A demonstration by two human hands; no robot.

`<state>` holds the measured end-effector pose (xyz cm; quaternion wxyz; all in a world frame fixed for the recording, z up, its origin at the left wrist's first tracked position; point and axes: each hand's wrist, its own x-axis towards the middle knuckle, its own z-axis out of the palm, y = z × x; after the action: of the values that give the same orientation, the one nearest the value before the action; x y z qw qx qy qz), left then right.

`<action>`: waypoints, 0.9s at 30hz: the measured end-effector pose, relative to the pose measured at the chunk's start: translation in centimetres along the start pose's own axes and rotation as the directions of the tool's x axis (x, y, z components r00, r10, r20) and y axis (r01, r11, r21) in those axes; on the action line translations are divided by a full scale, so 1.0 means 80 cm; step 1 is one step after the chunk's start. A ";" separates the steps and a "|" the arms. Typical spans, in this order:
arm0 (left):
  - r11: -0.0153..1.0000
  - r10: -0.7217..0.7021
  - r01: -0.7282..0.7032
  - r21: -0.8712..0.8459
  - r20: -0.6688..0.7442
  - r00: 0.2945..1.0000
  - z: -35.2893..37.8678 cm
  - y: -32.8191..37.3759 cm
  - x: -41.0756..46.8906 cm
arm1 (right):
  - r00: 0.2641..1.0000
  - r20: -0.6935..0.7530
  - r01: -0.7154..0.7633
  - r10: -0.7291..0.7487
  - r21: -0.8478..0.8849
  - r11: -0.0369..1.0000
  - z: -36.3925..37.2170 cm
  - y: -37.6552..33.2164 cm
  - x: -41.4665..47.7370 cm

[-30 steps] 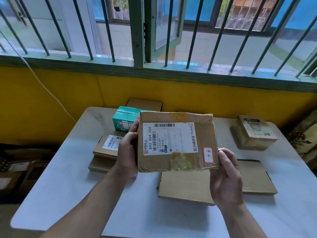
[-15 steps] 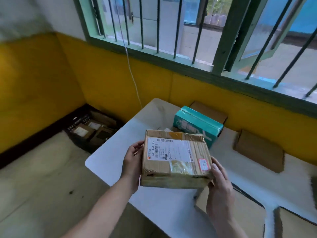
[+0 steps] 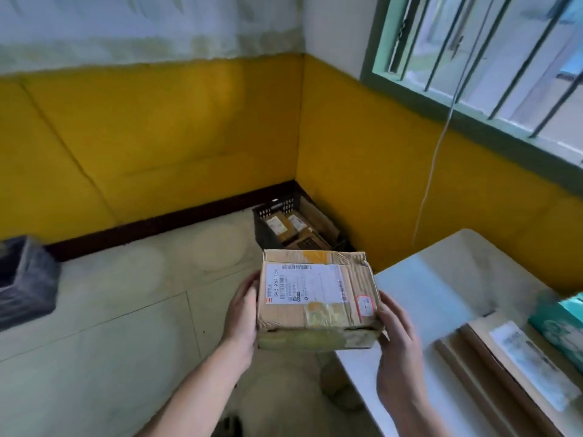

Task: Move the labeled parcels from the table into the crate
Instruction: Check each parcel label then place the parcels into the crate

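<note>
- A second ago the person faced the window and held the brown parcel [image 3: 318, 298] over the table [image 3: 419, 294]. Now they have turned to the corner of the room. The parcel is past the table's edge, over the floor.
- The parcel sits low in the middle of the frame, with its white label facing up. The left hand [image 3: 243, 313] holds its left side and the right hand [image 3: 397, 335] holds its right side. Both hands have their fingers wrapped on it.
- I think this means the carrying has begun. The parcel is not in the crate yet.
- The black crate [image 3: 274, 209] stands on the floor in the corner, just above the parcel in the frame. A few small labeled parcels [image 3: 280, 228] lie inside it. The held parcel hides its near part.
- At the lower right, flat brown parcels [image 3: 504, 373] lie on the table, with a teal box [image 3: 564, 316] at the right edge. They wait their turn.
- A dark bin [image 3: 25, 279] sits at the left edge. I cannot tell what is in it.
</note>
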<state>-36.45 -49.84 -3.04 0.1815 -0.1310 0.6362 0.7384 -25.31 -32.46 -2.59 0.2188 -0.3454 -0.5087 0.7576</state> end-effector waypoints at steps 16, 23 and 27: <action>0.962 0.014 -0.015 0.272 0.004 1.000 -0.076 0.121 0.345 | 0.991 -0.132 -0.021 0.009 -0.094 0.995 0.291 0.048 0.192; 0.879 -0.023 -0.008 0.476 0.060 0.998 0.001 0.143 0.560 | 0.957 -0.275 -0.094 0.090 -0.002 0.996 0.359 0.088 0.386; 0.829 -0.117 0.047 0.557 0.090 0.989 0.050 0.164 0.685 | 0.939 -0.317 -0.148 0.137 -0.009 0.989 0.395 0.094 0.504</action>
<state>-91.27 -41.94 -13.97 0.2809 -0.0556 0.8041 0.5210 -75.59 -27.40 -13.93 0.2361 -0.5013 -0.4534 0.6981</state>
